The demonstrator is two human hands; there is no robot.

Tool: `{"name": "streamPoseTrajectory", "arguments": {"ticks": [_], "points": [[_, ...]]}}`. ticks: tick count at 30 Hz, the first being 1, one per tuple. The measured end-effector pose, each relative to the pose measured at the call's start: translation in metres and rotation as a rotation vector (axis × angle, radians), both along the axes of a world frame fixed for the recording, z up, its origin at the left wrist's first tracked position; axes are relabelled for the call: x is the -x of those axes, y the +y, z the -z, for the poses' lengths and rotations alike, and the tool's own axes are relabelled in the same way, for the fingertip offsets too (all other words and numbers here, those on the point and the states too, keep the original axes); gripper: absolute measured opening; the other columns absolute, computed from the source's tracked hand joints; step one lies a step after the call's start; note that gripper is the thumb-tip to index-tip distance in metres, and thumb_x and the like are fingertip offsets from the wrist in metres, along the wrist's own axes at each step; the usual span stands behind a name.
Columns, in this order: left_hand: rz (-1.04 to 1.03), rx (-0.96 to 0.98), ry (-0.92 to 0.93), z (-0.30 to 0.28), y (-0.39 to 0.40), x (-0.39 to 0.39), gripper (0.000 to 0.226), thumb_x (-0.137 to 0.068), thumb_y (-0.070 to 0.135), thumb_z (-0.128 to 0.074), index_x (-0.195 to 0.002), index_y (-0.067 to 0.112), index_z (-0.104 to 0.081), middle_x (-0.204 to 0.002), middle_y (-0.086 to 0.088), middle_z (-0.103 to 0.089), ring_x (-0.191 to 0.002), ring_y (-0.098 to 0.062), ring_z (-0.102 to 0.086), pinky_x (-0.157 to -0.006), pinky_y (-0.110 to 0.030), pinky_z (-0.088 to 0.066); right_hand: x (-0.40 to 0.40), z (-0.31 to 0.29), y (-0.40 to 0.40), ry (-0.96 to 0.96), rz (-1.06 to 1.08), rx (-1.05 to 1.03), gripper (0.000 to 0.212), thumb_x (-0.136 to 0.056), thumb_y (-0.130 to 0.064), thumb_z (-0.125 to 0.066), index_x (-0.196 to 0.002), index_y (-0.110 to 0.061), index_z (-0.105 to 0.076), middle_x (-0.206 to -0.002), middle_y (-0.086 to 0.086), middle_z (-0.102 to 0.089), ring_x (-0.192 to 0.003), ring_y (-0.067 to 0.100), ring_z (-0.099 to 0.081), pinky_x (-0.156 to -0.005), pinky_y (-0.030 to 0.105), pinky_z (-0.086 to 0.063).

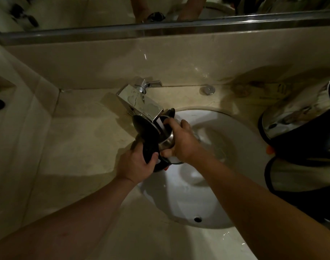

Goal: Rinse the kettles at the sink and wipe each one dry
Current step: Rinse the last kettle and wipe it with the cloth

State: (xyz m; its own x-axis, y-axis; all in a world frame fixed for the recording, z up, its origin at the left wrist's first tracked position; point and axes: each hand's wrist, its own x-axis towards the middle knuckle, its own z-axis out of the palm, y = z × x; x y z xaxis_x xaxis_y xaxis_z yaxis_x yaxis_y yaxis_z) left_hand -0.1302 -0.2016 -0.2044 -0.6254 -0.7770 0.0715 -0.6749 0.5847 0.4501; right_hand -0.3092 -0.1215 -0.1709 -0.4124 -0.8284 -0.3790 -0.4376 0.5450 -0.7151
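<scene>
The left hand [136, 165] is curling its fingers around the black handle of the kettle [165, 142], and the right hand [181, 142] is wrapping around the steel body, with the fingertips close to the open mouth. Both hands are clamping the kettle firmly, and they are holding it tilted under the spout of the faucet [141, 105], over the left edge of the sink [207, 194]. The black lid [144, 126] is standing open just beside the spout.

I think several things could go wrong here. The steel is probably wet, so the right hand could slip and the kettle could drop into the basin. The open lid is very near the spout and may knock against it when the kettle is turning. Two more kettles [295, 121] are waiting on the counter [81, 139] at the right, near the right arm, so a wide elbow move could push them.
</scene>
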Motion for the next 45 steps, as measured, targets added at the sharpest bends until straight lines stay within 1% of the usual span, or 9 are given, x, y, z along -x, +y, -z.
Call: {"name": "streamPoseTrajectory", "arguments": {"ticks": [5, 11, 20, 23, 28, 34, 37, 41, 45], "points": [[0.004, -0.019, 0.012, 0.0025, -0.0009, -0.0005, 0.061, -0.076, 0.059, -0.055, -0.114, 0.011, -0.063, -0.086, -0.015, -0.072, -0.075, -0.041, -0.069, -0.061, -0.034, -0.052, -0.0014, 0.0032, -0.001, 0.008, 0.014, 0.007, 0.111, -0.054, -0.023, -0.091, -0.144, -0.046, -0.029, -0.141, 0.009, -0.034, -0.136, 0.036, -0.035, -0.11, 0.054, -0.043], [0.007, -0.007, -0.002, 0.002, -0.0008, -0.0003, 0.055, -0.077, 0.05, -0.064, -0.115, 0.01, -0.063, -0.085, -0.015, -0.073, -0.074, -0.042, -0.068, -0.059, -0.035, -0.052, 0.0, 0.0051, -0.0009, 0.013, 0.013, 0.011, 0.111, -0.056, -0.023, -0.091, -0.148, -0.04, -0.032, -0.141, 0.011, -0.035, -0.137, 0.036, -0.034, -0.11, 0.05, -0.042], [-0.003, -0.028, 0.025, 0.0014, -0.0016, -0.0004, 0.053, -0.073, 0.046, -0.062, -0.111, 0.009, -0.064, -0.083, -0.017, -0.072, -0.073, -0.044, -0.068, -0.06, -0.04, -0.055, -0.0008, 0.0073, -0.0005, 0.005, 0.022, 0.025, 0.109, -0.056, -0.025, -0.092, -0.145, -0.044, -0.031, -0.14, 0.009, -0.035, -0.136, 0.036, -0.035, -0.109, 0.049, -0.043], [-0.013, -0.037, 0.018, 0.0021, -0.0019, -0.0005, 0.052, -0.072, 0.045, -0.063, -0.11, 0.01, -0.064, -0.083, -0.017, -0.072, -0.074, -0.044, -0.068, -0.061, -0.041, -0.055, -0.0016, 0.0072, -0.0002, 0.004, 0.031, 0.034, 0.109, -0.054, -0.026, -0.092, -0.141, -0.046, -0.03, -0.139, 0.009, -0.036, -0.135, 0.037, -0.036, -0.108, 0.053, -0.044], [0.006, -0.02, 0.043, 0.0016, -0.0017, -0.0005, 0.055, -0.072, 0.047, -0.061, -0.113, 0.011, -0.065, -0.085, -0.015, -0.072, -0.075, -0.042, -0.068, -0.06, -0.038, -0.055, -0.0019, 0.0073, -0.0007, 0.0, 0.036, 0.041, 0.108, -0.052, -0.03, -0.091, -0.137, -0.051, -0.028, -0.137, 0.009, -0.037, -0.133, 0.037, -0.037, -0.106, 0.059, -0.045], [0.001, -0.029, 0.035, -0.0003, -0.0012, 0.0019, 0.053, -0.073, 0.037, -0.07, -0.118, 0.01, -0.064, -0.091, -0.016, -0.073, -0.081, -0.043, -0.069, -0.064, -0.036, -0.052, -0.0016, 0.008, 0.0005, 0.006, 0.036, 0.051, 0.109, -0.053, -0.029, -0.091, -0.139, -0.048, -0.028, -0.137, 0.009, -0.037, -0.134, 0.036, -0.036, -0.108, 0.054, -0.044], [0.009, -0.016, 0.051, -0.001, -0.0007, 0.002, 0.058, -0.072, 0.04, -0.066, -0.123, 0.011, -0.063, -0.096, -0.015, -0.073, -0.084, -0.042, -0.069, -0.067, -0.035, -0.052, -0.0018, 0.0088, 0.0011, -0.006, 0.034, 0.062, 0.109, -0.052, -0.028, -0.09, -0.138, -0.049, -0.026, -0.136, 0.009, -0.036, -0.133, 0.036, -0.037, -0.108, 0.054, -0.044], [0.042, 0.016, 0.08, -0.0008, -0.0025, 0.0009, 0.054, -0.072, 0.044, -0.061, -0.113, 0.009, -0.065, -0.091, -0.014, -0.073, -0.079, -0.039, -0.07, -0.066, -0.027, -0.044, -0.0027, 0.0092, 0.0009, -0.015, 0.049, 0.061, 0.109, -0.052, -0.026, -0.09, -0.138, -0.05, -0.027, -0.137, 0.008, -0.036, -0.134, 0.036, -0.035, -0.109, 0.055, -0.044], [0.043, 0.038, 0.069, -0.0002, -0.0027, 0.0011, 0.047, -0.072, 0.038, -0.067, -0.108, 0.007, -0.066, -0.085, -0.014, -0.073, -0.074, -0.04, -0.069, -0.065, -0.025, -0.04, -0.0029, 0.0096, 0.0009, 0.003, 0.039, 0.057, 0.108, -0.053, -0.029, -0.09, -0.137, -0.05, -0.026, -0.137, 0.009, -0.036, -0.134, 0.036, -0.035, -0.107, 0.057, -0.044]]}}
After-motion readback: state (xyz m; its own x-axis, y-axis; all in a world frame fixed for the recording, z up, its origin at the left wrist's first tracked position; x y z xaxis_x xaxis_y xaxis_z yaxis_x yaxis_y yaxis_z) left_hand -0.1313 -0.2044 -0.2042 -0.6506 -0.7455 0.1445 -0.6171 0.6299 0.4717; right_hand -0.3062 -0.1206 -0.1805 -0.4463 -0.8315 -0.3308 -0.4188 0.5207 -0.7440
